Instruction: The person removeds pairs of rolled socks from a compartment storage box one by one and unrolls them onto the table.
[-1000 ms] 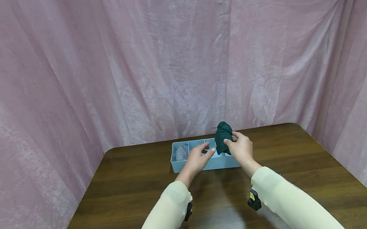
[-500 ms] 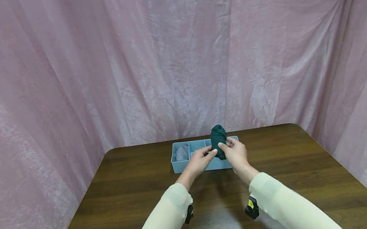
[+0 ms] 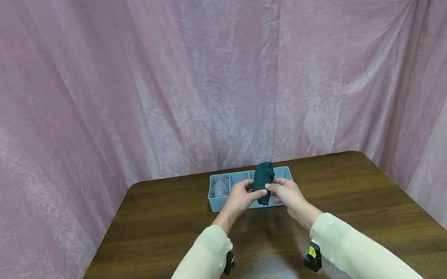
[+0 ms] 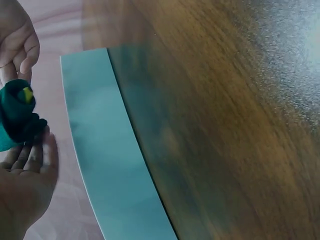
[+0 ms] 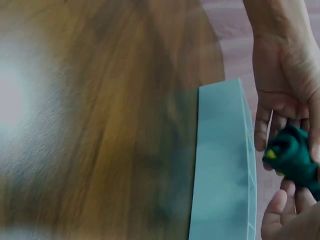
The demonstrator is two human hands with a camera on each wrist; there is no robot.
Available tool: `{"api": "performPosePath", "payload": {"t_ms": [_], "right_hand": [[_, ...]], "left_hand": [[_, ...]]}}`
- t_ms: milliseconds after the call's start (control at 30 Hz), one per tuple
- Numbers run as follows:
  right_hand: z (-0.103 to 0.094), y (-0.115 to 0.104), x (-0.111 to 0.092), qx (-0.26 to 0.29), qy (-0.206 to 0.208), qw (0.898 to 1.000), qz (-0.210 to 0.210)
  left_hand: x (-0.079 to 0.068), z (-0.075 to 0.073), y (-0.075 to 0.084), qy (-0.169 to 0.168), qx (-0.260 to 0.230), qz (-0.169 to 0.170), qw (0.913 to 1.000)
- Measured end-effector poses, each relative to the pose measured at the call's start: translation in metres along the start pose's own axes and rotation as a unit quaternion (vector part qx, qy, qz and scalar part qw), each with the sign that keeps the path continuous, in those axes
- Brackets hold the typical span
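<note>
A rolled-up dark green cloth (image 3: 264, 180) with a small yellow patch is held between both hands, over the pale blue divided box (image 3: 219, 203). My left hand (image 3: 240, 199) grips it from the left, thumb across its near end. From the right, my right hand (image 3: 291, 195) pinches it between thumb and fingers. The left wrist view shows the green roll (image 4: 17, 112) end-on, its yellow bit facing the camera. A grey rolled cloth (image 3: 221, 187) lies in the box's leftmost compartment. The hands and roll hide part of the middle compartments.
The box stands near the far edge of a brown wooden table (image 3: 168, 231). Pink curtains (image 3: 197, 67) hang behind and on both sides. Black wrist cameras (image 3: 313, 257) sit at the cuffs of the pale sleeves.
The right hand has brought the green roll left and down toward the box. The left hand, apart from it a second ago, has taken hold of it too.
</note>
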State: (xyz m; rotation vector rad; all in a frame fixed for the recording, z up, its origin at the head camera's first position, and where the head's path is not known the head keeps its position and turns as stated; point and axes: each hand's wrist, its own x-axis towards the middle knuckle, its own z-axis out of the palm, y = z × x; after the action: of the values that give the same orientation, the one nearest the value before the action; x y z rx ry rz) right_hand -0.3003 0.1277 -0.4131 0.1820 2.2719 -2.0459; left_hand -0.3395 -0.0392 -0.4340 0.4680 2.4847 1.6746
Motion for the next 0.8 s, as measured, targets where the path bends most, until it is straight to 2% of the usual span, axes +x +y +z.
{"api": "performPosePath", "payload": {"t_ms": [100, 233, 367, 433, 500, 600, 700, 800], "right_hand": [[-0.004, 0.006, -0.003, -0.028, -0.037, 0.999, -0.006], [-0.013, 0.012, -0.003, -0.049, -0.075, 0.996, -0.019], [-0.025, 0.014, -0.001, -0.073, -0.087, 0.993, -0.042], [-0.032, 0.013, 0.0, -0.103, -0.096, 0.988, -0.063], [-0.038, 0.011, 0.001, -0.142, -0.111, 0.979, -0.09], [-0.046, 0.009, 0.001, -0.198, -0.155, 0.959, -0.128], [-0.052, 0.01, 0.002, -0.236, -0.202, 0.939, -0.148], [-0.054, 0.015, 0.001, -0.25, -0.241, 0.924, -0.158]], "left_hand": [[-0.002, 0.001, 0.001, 0.006, 0.022, -0.007, 0.9997], [-0.005, 0.001, 0.001, -0.003, 0.079, 0.009, 0.9968], [-0.009, 0.001, -0.002, -0.024, 0.142, 0.038, 0.9889], [-0.011, 0.001, -0.004, -0.038, 0.181, 0.055, 0.9813], [-0.013, 0.002, -0.004, -0.053, 0.22, 0.075, 0.9712], [-0.015, 0.004, -0.004, -0.075, 0.272, 0.109, 0.9532], [-0.018, 0.006, -0.003, -0.092, 0.297, 0.133, 0.941], [-0.021, 0.009, -0.002, -0.098, 0.319, 0.157, 0.9296]]}}
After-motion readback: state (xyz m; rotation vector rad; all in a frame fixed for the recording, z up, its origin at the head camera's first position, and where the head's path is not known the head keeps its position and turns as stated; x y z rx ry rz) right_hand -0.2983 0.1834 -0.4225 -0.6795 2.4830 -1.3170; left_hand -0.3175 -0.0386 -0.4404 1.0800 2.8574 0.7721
